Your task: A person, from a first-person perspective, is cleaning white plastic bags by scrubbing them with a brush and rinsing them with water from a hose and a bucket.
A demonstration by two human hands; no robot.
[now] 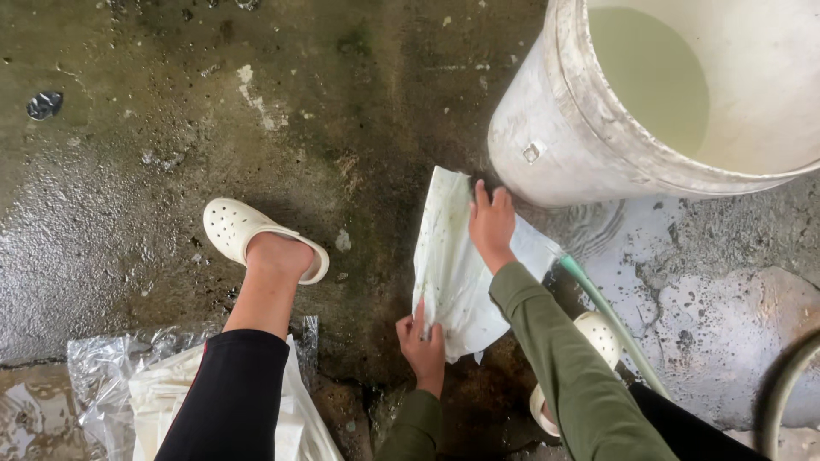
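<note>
Seen from the head camera: a person crouches on a wet concrete floor [128, 171], pressing a white, green-stained sheet [453, 273] flat against it. The right hand [490, 224] lies open, fingers together, on the sheet's upper edge; the left hand [423, 341] pinches its lower edge between thumb and fingers. A large white bucket [555, 128] of cloudy water stands just beyond the sheet. A green hose [611, 320] runs past the right sleeve. A clear bag of folded white sheets [154, 393] lies beside the left leg.
</note>
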